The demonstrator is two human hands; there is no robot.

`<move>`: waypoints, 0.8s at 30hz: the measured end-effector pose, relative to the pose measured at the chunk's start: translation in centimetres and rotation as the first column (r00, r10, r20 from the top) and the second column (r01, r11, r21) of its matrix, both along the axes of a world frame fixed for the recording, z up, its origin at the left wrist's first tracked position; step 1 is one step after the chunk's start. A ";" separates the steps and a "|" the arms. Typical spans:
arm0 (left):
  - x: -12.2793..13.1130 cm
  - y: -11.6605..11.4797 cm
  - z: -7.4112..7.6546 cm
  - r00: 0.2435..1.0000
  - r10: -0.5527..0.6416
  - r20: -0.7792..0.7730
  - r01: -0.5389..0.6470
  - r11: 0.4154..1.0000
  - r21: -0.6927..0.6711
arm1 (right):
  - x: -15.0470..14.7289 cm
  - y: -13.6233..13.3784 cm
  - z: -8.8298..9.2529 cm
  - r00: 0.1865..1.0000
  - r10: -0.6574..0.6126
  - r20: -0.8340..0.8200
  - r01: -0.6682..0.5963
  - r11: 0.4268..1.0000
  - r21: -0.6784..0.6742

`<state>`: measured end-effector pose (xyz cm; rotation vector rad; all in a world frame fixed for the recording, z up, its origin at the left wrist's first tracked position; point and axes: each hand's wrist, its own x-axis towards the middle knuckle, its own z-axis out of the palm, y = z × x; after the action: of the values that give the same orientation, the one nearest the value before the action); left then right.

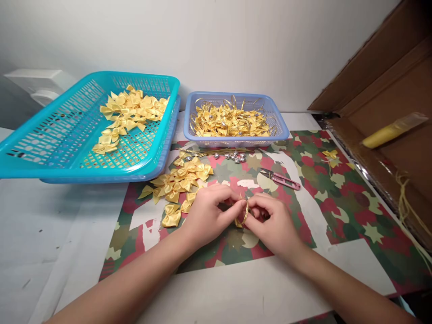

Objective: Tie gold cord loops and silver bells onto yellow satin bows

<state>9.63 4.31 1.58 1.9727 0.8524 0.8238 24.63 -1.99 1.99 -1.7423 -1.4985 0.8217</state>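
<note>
My left hand (216, 209) and my right hand (272, 218) meet over the patterned mat, fingers pinched together. Between them is a loop of gold cord (246, 213), gripped by the fingertips of both. A bit of yellow ribbon (238, 223) shows below the fingertips; most of it is hidden. Loose yellow bows (172, 216) lie in a pile beside my left hand. Beyond the hands are several silver bells (237, 158) and a bundle of straight gold cords (202, 153). Pink-handled thread snips (281, 179) rest past my right hand.
A turquoise basket (135, 171) holding yellow bows stands at the left, stacked on a blue one. At the back, a blue-purple basket (236, 143) is full of bows with gold cords and bells. One bow (330, 154) lies at the right, near a cardboard box (381, 99).
</note>
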 end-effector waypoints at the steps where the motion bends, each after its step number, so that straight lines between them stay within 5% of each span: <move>1: 0.0 0.0 0.0 1.000 0.003 -0.007 -0.003 1.000 0.004 | -0.1 -0.1 -0.1 1.000 -0.007 0.016 0.006 1.000 0.025; 24: 0.0 0.1 0.5 1.000 0.029 0.006 -0.030 0.998 0.063 | -1.3 -0.4 -1.1 0.997 -0.068 0.034 0.063 0.988 0.143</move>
<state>9.61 4.44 2.09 2.0170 0.8640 0.8819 23.37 -2.43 0.88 -1.7016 -1.4797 0.6353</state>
